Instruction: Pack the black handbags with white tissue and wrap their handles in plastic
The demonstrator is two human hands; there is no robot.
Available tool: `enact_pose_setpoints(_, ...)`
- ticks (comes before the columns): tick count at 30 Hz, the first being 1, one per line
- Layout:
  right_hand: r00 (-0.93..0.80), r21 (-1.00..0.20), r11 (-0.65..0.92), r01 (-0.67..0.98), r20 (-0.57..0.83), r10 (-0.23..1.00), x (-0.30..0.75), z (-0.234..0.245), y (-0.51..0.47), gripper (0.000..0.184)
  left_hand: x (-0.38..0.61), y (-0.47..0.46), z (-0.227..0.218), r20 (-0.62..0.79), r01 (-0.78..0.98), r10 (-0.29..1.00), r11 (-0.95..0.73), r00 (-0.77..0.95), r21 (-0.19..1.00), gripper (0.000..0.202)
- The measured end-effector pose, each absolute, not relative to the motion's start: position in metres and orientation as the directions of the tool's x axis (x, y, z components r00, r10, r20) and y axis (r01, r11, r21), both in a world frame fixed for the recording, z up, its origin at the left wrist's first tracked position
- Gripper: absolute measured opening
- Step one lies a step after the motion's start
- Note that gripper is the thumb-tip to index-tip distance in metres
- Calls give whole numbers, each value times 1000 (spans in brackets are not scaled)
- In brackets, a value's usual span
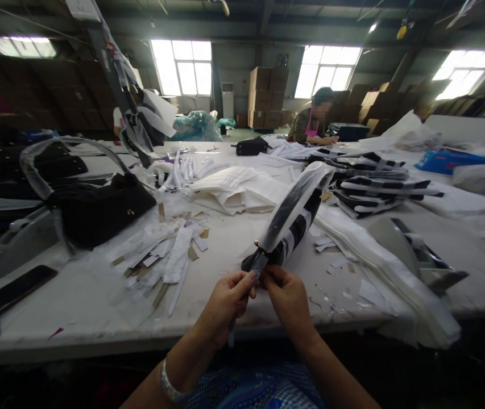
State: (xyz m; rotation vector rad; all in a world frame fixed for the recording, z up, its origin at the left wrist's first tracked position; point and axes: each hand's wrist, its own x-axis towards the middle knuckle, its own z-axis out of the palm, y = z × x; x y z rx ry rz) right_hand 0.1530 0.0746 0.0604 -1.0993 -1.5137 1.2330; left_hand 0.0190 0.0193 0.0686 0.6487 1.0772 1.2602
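Observation:
A black bag strap (292, 227) with white stripes, partly wrapped in clear plastic, slants up and away from my hands. Gold-coloured metal shows near its lower end. My left hand (230, 298) pinches a narrow grey, plastic-covered end of it between thumb and fingers, and a thin tail hangs below that hand. Close beside it, my right hand (287, 298) has its fingers closed at the strap's lower edge; the fingertips are partly hidden behind it. Both hands are just above the table's front edge.
A black handbag (103, 207) with a plastic-wrapped handle stands left, near a phone (16, 298). Paper and card scraps (174, 250) lie between. White sheets (242, 190) and striped pieces (378, 187) lie farther back. White foam strips (378, 272) lie right. A co-worker (314, 119) sits across the table.

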Motion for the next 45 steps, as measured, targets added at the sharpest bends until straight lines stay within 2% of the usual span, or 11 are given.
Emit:
enact_pose_setpoints(13, -274, -970, 126, 210, 65, 959, 152, 67, 77, 30, 19, 16, 75, -294, -390, 956, 277, 15, 878, 44)
enact_pose_setpoints(21, -290, -978, 15, 208, -47, 956, 150, 70, 80, 24, 27, 14, 74, -334, -426, 940, 330, 70, 842, 45)
enact_pose_setpoints(23, -358, -993, -33, 116, -73, 931, 154, 67, 79, 26, 26, 14, 72, -324, -455, 944, 315, 61, 833, 44)
enact_pose_setpoints(25, -476, -987, -153, -46, -113, 872, 159, 65, 75, 33, 24, 14, 70, -315, -485, 947, 308, 70, 819, 43)
enact_pose_setpoints(28, -655, -881, -394, -263, -137, 743, 165, 65, 71, 42, 21, 14, 68, -322, -547, 942, 318, 92, 774, 43)
enact_pose_setpoints(31, -748, -760, -552, -343, -134, 650, 163, 69, 71, 45, 20, 13, 70, -335, -631, 935, 329, 115, 702, 42)
enact_pose_setpoints(34, -752, -711, -609, -353, -172, 637, 157, 73, 72, 41, 21, 13, 74, -349, -649, 929, 343, 125, 679, 40)
enact_pose_setpoints(37, -736, -746, -579, -331, -180, 653, 153, 76, 71, 45, 20, 14, 75, -373, -554, 922, 366, 106, 748, 42)
enact_pose_setpoints(40, -731, -872, -447, -200, -171, 661, 160, 74, 70, 56, 16, 15, 71, -329, -352, 942, 332, 70, 875, 49)
enact_pose_setpoints(43, -591, -989, -150, 2, -123, 797, 180, 69, 74, 53, 6, 16, 68, -134, 47, 987, 138, -85, 989, 49)
enact_pose_setpoints(45, -388, -994, 21, 109, -23, 921, 196, 69, 77, 48, -3, 19, 69, 55, 337, 973, 24, -224, 941, 40)
